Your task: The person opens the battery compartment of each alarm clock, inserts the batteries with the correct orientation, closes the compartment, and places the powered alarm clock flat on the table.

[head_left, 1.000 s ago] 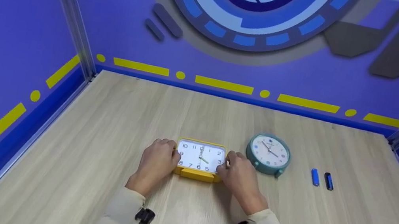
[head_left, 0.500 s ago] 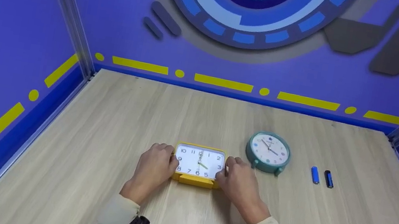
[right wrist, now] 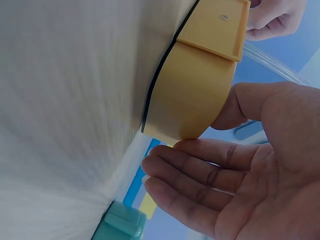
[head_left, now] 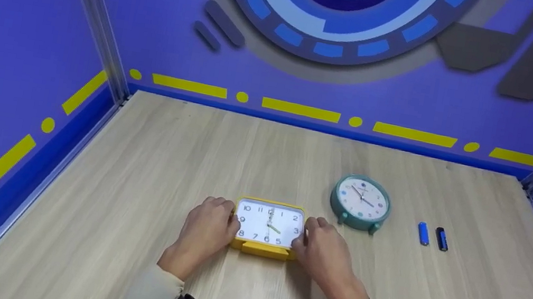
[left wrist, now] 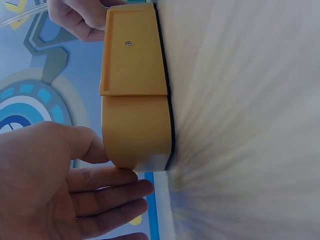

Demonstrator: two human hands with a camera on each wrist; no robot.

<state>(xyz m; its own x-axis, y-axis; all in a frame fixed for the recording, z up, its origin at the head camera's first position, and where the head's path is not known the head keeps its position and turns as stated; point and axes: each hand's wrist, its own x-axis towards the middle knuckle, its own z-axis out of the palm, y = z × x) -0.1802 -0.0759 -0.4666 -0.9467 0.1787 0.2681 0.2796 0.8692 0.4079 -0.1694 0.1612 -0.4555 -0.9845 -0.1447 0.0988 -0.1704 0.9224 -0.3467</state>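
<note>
A yellow rectangular alarm clock (head_left: 269,225) lies face up on the table, its white dial toward me. My left hand (head_left: 206,233) grips its left side, thumb over the front edge and fingers along the side. At the opposite side my right hand (head_left: 330,256) pinches the clock in the same way. In the left wrist view the yellow casing (left wrist: 135,55) shows a screwed panel and a dark back edge close to the tabletop. The right wrist view has thumb and index finger against the casing (right wrist: 190,90), the other fingers extended below it.
A round teal alarm clock (head_left: 360,202) lies face up beyond my right hand. Farther right are a blue battery (head_left: 423,234) and a black-and-blue battery (head_left: 441,239), side by side. Blue-purple panels (head_left: 309,84) wall the wooden table (head_left: 181,147) at the back and sides.
Both hands have drawn the yellow clock a short way toward me across the table. The teal clock and the batteries stay where they were.
</note>
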